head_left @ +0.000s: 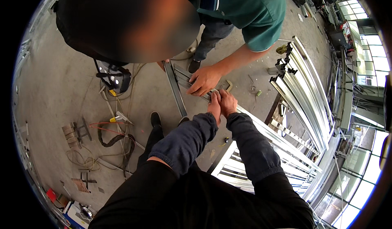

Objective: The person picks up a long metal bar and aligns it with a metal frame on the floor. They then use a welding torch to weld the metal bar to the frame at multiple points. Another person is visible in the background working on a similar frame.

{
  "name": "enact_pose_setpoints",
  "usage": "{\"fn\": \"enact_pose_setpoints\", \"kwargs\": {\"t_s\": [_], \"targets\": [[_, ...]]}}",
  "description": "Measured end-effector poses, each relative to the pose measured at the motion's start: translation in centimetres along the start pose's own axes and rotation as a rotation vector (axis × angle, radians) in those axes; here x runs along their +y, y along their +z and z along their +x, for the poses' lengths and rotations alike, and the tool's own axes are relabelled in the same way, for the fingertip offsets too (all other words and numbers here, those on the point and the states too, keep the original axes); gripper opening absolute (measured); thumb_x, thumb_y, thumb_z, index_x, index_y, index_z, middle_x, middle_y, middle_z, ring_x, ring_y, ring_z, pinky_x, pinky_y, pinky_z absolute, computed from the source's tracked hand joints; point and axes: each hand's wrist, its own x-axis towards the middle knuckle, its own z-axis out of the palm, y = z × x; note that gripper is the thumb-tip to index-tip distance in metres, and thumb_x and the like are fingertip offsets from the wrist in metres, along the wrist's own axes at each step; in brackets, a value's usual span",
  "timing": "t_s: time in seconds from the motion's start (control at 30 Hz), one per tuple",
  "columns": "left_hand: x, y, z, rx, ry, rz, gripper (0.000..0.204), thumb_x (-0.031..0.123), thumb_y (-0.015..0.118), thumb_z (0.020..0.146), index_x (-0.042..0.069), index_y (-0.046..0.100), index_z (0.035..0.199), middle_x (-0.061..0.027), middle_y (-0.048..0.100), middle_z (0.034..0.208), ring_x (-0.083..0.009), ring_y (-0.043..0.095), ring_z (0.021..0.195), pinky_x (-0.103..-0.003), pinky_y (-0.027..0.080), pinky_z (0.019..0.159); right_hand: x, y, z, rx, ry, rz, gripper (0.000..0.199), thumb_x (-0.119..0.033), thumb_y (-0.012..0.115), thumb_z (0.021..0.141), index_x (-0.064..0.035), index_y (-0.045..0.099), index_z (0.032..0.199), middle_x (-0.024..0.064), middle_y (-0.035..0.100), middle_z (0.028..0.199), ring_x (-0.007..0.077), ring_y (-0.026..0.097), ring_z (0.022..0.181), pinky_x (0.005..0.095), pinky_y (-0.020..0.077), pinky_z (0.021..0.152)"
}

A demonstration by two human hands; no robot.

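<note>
My left hand (214, 107) and my right hand (227, 103) are close together, fingers closed on a long silver metal bar (253, 117) that runs down to the right. The undersides of my fingers are hidden. Just beyond, a co-worker's hand (205, 81) lies over the same bar, fingers bent. Another metal bar (175, 91) slants down to the left of our hands, near the co-worker's head. The co-worker, in a green shirt (261, 13) and a black cap, bends over the work from the far side.
Several long silver profiles (304, 98) are stacked at the right. A slatted metal frame (241, 172) stands beside my right arm. Cables (87, 159) and a yellow-and-silver tool (119, 118) lie on the concrete floor at left, near a black-and-white machine (116, 78). A clamp-like piece (229, 85) lies beyond my hands.
</note>
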Motion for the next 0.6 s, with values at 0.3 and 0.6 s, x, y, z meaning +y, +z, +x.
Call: {"fn": "enact_pose_setpoints", "kwargs": {"t_s": [0.3,0.6], "targets": [[-1.0,-5.1,-4.9,-0.397,0.141,0.859,0.083,0.065,0.057,0.104,0.009,0.043,0.163,-0.0165,0.058,0.156,-0.0315,0.058,0.138,-0.041,0.045,0.113,-0.8,-1.6,0.0,-0.092,-0.010,0.014,0.048,-0.050,0.057,0.104,-0.0084,0.071,0.123,0.0156,0.074,0.118,0.0384,0.069,0.114,0.0501,0.0548,0.095],[6.6,-29.4,-14.7,-0.324,0.241,1.718,0.050,0.047,0.062,0.104,0.004,0.076,0.125,-0.0230,0.076,0.122,-0.0409,0.071,0.116,-0.046,0.055,0.101,-0.6,-1.3,-0.3,-0.078,0.017,0.012,0.047,-0.048,0.057,0.104,-0.0065,0.071,0.120,0.0160,0.075,0.117,0.0384,0.068,0.115,0.0506,0.0546,0.096]]}}
